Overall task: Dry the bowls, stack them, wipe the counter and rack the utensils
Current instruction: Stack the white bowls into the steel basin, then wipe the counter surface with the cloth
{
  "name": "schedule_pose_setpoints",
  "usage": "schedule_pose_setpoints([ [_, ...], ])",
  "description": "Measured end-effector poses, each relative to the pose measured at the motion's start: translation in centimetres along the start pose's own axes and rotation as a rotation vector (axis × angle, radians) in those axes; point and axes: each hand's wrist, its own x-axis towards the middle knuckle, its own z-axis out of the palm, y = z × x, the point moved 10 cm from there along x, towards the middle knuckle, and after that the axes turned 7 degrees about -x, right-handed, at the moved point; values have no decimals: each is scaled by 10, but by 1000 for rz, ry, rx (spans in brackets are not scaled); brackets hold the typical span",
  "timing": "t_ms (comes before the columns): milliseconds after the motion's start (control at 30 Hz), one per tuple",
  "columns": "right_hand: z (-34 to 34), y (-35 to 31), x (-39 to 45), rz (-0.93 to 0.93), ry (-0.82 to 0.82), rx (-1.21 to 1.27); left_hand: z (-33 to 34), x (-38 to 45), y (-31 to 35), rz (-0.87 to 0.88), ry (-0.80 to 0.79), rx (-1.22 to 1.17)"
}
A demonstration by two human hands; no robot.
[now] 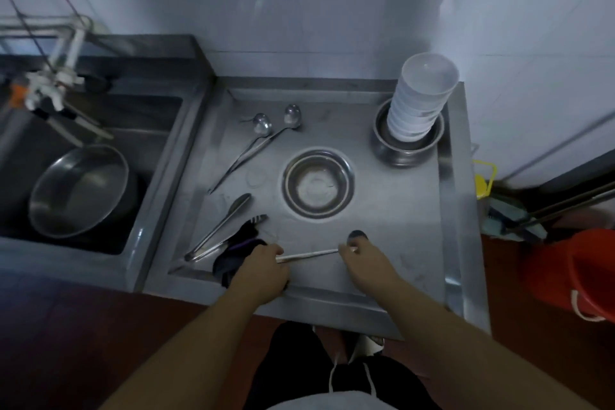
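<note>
Two hands hold one ladle (311, 254) low over the tabletop (392, 210): left hand (266, 265) fingers curl round the handle's end along with a dark cloth (234, 258), right hand (361, 256) fingers pinch it just behind the bowl end, near the steel bowl (317, 183).
</note>
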Motion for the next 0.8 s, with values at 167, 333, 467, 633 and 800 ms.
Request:
schedule_pose_setpoints([
  [167, 67, -33, 9, -108, -69, -286, -23, -2, -51, 4, 51, 161],
  [333, 135, -83, 32, -211, -102, -512, -56, 17, -98, 54, 69, 260],
  [467, 186, -118, 51, -260, -108, -589, -82, 34, -129, 100, 35, 263],
  [633, 244, -130, 64, -231, -180, -744, -104, 49, -157, 110, 29, 289],
  [800, 271, -130, 66, -242, -174, -923, -101, 52, -168, 128, -14, 308],
])
